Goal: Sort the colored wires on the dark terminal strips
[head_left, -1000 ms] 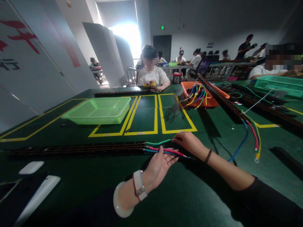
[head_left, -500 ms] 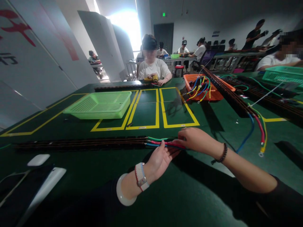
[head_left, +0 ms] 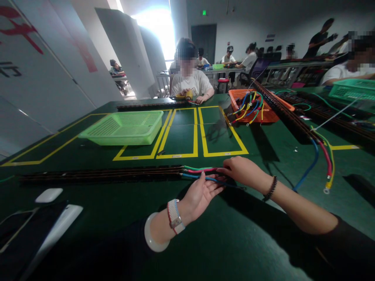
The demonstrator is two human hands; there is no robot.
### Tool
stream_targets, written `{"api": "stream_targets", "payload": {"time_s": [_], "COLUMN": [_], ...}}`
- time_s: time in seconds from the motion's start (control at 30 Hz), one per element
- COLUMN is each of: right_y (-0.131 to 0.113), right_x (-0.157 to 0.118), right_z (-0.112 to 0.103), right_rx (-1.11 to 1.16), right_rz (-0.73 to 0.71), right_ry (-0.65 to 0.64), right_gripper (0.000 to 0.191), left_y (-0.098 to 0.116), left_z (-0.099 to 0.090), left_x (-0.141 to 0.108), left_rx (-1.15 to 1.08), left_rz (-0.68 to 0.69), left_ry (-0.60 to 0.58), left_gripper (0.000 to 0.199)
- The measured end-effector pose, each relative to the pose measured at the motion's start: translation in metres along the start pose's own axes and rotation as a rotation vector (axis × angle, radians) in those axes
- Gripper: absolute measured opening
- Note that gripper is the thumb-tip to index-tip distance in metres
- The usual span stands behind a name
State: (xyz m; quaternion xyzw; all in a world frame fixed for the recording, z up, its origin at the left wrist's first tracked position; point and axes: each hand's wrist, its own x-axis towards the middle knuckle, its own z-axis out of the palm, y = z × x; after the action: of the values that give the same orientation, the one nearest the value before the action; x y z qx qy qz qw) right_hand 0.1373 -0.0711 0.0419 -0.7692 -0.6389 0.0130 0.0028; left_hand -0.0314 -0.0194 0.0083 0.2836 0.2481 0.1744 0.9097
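Note:
A long dark strip [head_left: 102, 174] lies across the table, with a green wire [head_left: 199, 168], a red wire [head_left: 202, 170] and a blue wire [head_left: 216, 180] leaving its right end. My right hand [head_left: 246, 173] is closed in a pinch around the red and green wires, its fingertips partly hidden. Below it, my left hand [head_left: 202, 197] lies palm up with fingers stretched out. The blue wire runs across those fingers, past the thumb, and its dark end sticks out to the right under my right hand.
A light green basket [head_left: 125, 128] stands among yellow tape outlines. Back right, an orange basket [head_left: 254, 115] holds coloured wires, beside another dark strip [head_left: 287, 113] with wires hanging off. A white case [head_left: 49, 195] is at left. A co-worker [head_left: 191, 82] sits opposite.
The red and green wires have come up off my left palm with my right hand, apart from the blue one. My left fingers have spread more.

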Motion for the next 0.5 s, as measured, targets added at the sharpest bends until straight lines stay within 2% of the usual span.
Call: {"api": "stream_targets", "payload": {"time_s": [0.17,0.3,0.43,0.5], "right_y": [0.001,-0.001,-0.002,-0.003], "right_x": [0.006,0.005,0.003,-0.001], "right_z": [0.011,0.016,0.013,0.004], "right_rx": [0.075,0.058,0.036,0.009], "right_rz": [0.075,0.068,0.076,0.102], "right_ry": [0.038,-0.021,-0.104,-0.087], "right_gripper": [0.042,0.046,0.05,0.051], "left_y": [0.004,0.006,0.005,0.004], "left_z": [0.005,0.008,0.003,0.002], "left_x": [-0.005,-0.007,-0.005,-0.005], "left_rx": [0.059,0.082,0.077,0.077], "left_rz": [-0.003,-0.023,-0.024,-0.018], "left_ry": [0.075,0.115,0.076,0.057], "left_gripper": [0.036,0.033,0.028,0.027]}}
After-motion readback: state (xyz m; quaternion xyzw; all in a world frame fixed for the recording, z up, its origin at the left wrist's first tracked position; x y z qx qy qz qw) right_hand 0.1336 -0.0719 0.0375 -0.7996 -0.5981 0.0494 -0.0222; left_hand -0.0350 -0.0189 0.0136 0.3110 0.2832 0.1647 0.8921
